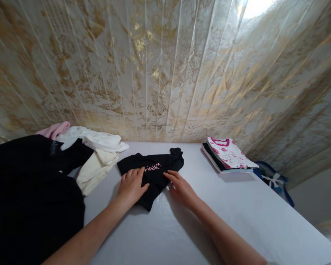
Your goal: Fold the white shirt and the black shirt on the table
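A small black T-shirt (pixel 154 189) with pale pink lettering lies crumpled and skewed on the white table, a bunched sleeve at its far right corner. My left hand (pixel 131 186) rests on its left part, fingers stretched out and thumb apart, partly covering the lettering. At the shirt's right edge is my right hand (pixel 180 187), its extended fingertips touching the cloth. Its lower fingers are partly hidden under the palm, and a small white bit, perhaps a label, shows beside them. Neither hand visibly grips the fabric.
Left of the shirt lies a loose heap of clothes: black garments (pixel 30 206), a cream piece (pixel 98 169), a white one (pixel 105 141) and a pink one (pixel 55 129). A folded stack (pixel 231 154) sits back right. Beyond the table's right edge (pixel 300 217) is a blue-trimmed bag (pixel 273 180).
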{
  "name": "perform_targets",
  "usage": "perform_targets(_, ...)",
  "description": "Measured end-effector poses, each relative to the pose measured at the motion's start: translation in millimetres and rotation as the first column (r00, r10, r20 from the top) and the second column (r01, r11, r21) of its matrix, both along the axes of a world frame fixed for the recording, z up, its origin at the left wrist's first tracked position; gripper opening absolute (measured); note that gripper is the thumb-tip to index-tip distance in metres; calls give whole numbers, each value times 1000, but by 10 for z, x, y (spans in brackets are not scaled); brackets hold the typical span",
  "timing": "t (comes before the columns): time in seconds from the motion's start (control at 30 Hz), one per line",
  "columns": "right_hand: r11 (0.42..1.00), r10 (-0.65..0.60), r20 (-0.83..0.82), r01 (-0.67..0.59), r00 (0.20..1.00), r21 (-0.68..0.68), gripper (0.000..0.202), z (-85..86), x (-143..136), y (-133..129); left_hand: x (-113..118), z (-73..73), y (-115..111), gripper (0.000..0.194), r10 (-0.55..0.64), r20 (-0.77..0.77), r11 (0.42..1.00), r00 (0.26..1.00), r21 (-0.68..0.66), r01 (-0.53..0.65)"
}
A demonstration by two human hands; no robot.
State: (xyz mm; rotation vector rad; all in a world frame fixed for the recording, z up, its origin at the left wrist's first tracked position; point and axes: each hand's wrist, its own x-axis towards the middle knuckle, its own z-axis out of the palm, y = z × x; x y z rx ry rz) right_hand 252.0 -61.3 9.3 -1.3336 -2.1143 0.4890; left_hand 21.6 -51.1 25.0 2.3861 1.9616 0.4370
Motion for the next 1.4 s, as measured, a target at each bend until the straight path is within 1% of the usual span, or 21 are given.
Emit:
perform_targets(0.07, 1000, -11, 66, 9, 998, 26, 57, -30, -83, 19, -49, 19, 39, 45, 39, -47, 998, 998, -42, -41)
perform_targets(0.17, 999, -48, -21, 48, 999, 25, 39, 7, -34, 87, -62, 107, 74, 21, 12, -13, 997, 1000, -73, -13)
perform_targets(0.27, 993, -101, -237, 85, 966, -77, 25, 197, 211, 56, 29, 345, -77, 19, -91, 234, 994, 968, -36, 102)
perform_targets(0.33, 971, -99, -353, 12, 930, -240, 19, 372, 443, -45, 123, 566, -297, 18, -192, 481, 969, 855, -43, 242)
perform_targets(0.37, 948, -89, -381, -39, 920, -316, 21, 456, 565, -106, 168, 674, -420, 15, -230, 586, 927, 777, -111, 359)
perform_targets(0.4, 919, -85, -373, -72, 924, -388, 25, 527, 683, -166, 207, 770, -534, 14, -243, 676, 826, 695, -232, 514)
perform_targets(0.43, 884, -95, -340, -78, 936, -460, 32, 582, 789, -218, 237, 843, -625, 21, -245, 750, 634, 615, -356, 687)
perform_targets(0.47, 856, -119, -286, -48, 951, -514, 37, 617, 878, -260, 257, 889, -683, 24, -236, 791, 494, 565, -403, 771)
perform_targets(0.5, 843, -153, -222, 9, 963, -538, 40, 632, 943, -289, 267, 902, -701, 26, -234, 799, 462, 554, -410, 787)
perform_targets(0.53, 844, -190, -161, 78, 969, -531, 41, 629, 981, -306, 267, 882, -678, 27, -251, 773, 518, 583, -401, 755)
perform_targets(0.6, 881, -239, -87, 178, 967, -439, 37, 582, 966, -320, 243, 746, -538, 27, -270, 605, 809, 749, -279, 518)
perform_targets(0.63, 907, -234, -71, 192, 970, -374, 34, 547, 914, -320, 224, 641, -443, 27, -227, 482, 910, 846, -204, 361)
perform_targets(0.7, 957, -153, -25, 141, 988, -254, 28, 467, 745, -309, 182, 387, -262, 24, -133, 243, 978, 961, -127, 167)
perform_targets(0.8, 990, 40, 143, -20, 989, -139, 28, 361, 432, -202, 138, 6, -109, 40, -25, 45, 997, 999, -76, 28)
perform_targets(0.93, 983, 158, 273, -127, 949, -130, 32, 326, 157, 259, 121, -282, -71, 48, -70, 4, 997, 998, -19, 70)
perform_targets(0.97, 986, 134, 262, -102, 956, -131, 36, 340, 130, 412, 116, -306, -66, 49, -87, 2, 996, 996, -19, 87)
perform_targets(1.03, 995, -68, 198, 80, 978, -54, 50, 369, 113, 691, 100, -319, -53, 50, -113, -1, 993, 994, -24, 113)
perform_targets(1.1, 937, -349, 153, 350, 925, 22, 59, 356, 124, 870, 80, -311, -38, 51, -136, -2, 990, 991, -32, 135)
perform_targets(1.17, 877, -478, 196, 479, 856, 47, 60, 266, 143, 913, 61, -306, -21, 52, -166, 4, 985, 986, -39, 166)
perform_targets(1.3, 930, -345, 416, 368, 842, 26, 54, -43, 214, 715, 19, -307, 54, 52, -214, 38, 975, 976, -57, 216)
perform_targets(1.4, 922, -342, 483, 387, 806, 9, 53, -169, 301, 523, -56, -286, 199, 52, -260, 64, 962, 964, -64, 264)
